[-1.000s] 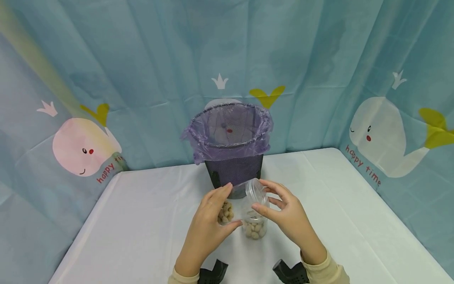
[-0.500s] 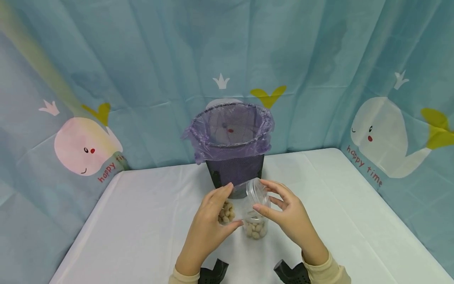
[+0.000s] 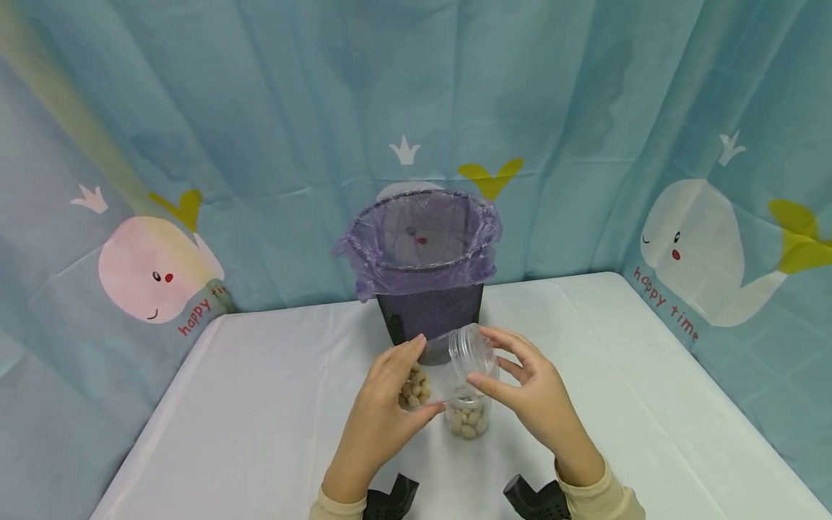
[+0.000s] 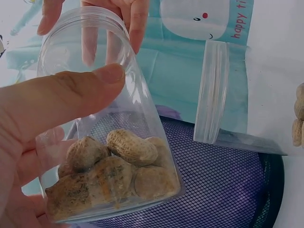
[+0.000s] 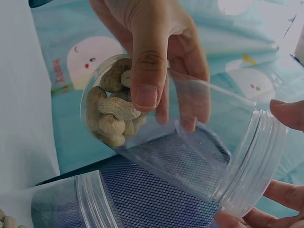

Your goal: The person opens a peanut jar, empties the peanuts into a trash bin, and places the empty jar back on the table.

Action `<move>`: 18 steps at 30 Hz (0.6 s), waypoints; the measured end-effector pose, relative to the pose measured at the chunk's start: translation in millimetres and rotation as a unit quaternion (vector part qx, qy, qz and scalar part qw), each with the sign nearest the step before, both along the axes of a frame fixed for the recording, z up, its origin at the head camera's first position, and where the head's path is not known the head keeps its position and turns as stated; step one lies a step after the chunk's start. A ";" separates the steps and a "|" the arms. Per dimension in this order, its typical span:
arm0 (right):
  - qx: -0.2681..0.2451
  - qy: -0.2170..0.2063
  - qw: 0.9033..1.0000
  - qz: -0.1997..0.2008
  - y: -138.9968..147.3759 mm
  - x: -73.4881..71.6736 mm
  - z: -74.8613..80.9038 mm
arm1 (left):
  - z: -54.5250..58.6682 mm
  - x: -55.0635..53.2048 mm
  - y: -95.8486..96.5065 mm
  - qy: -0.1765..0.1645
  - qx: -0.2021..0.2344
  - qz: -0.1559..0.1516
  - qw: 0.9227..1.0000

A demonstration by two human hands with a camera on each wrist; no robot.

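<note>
My left hand point(image 3: 383, 408) holds a clear plastic jar point(image 4: 147, 104) of unshelled peanuts point(image 5: 118, 111) lying tilted, its mouth toward the right. The thumb presses one side, with the other fingers around the far side. At the threaded mouth end, my right hand point(image 3: 523, 383) grips the rim point(image 5: 247, 166) between thumb and fingers. Whether a separate clear lid sits there, I cannot tell. Just below it a second clear jar point(image 3: 468, 426) with peanuts stands upright on the table; its threaded mouth point(image 4: 211, 92) shows no lid.
Behind the hands stands a black mesh wastebasket point(image 3: 432, 310) lined with a purple bag point(image 3: 422, 278). The table has a white cloth point(image 3: 260, 419). A blue curtain point(image 3: 292, 108) with printed whales encloses the back and sides. Black mounts point(image 3: 393, 498) sit on both wrists.
My right hand has shifted slightly to the right and up at the jar's mouth. The left hand, the standing jar and the wastebasket look nearly the same.
</note>
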State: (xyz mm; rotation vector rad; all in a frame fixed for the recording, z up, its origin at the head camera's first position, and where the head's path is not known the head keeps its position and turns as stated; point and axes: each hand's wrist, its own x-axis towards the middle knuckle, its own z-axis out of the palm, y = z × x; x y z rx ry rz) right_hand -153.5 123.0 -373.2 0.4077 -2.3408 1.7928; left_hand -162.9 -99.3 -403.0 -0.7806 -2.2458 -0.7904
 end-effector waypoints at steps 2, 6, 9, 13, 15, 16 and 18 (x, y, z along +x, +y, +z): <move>0.001 0.000 1.000 -0.004 0.1 0.4 0.7 | 0.4 0.0 -0.6 0.000 0.000 0.002 1.000; 0.006 -0.004 1.000 -0.011 0.5 0.4 0.3 | 1.0 0.3 -1.4 -0.004 0.004 0.010 1.000; 0.010 -0.006 1.000 -0.018 0.2 0.4 -1.0 | 0.9 0.3 -1.9 -0.007 0.009 0.019 1.000; 0.009 -0.006 1.000 -0.022 -1.4 0.4 -2.5 | 0.5 -0.5 -4.1 -0.014 0.015 0.032 0.999; 0.005 -0.009 1.000 -0.020 -2.9 -0.3 -3.3 | 0.3 -1.5 -5.9 -0.020 0.018 0.035 0.999; 0.004 -0.011 1.000 -0.018 -4.0 -0.7 -3.9 | -0.2 -2.0 -7.0 -0.024 0.019 0.038 0.999; 0.003 -0.014 1.000 -0.016 -6.0 -1.4 -5.7 | -0.7 -3.1 -9.5 -0.034 0.021 0.043 0.998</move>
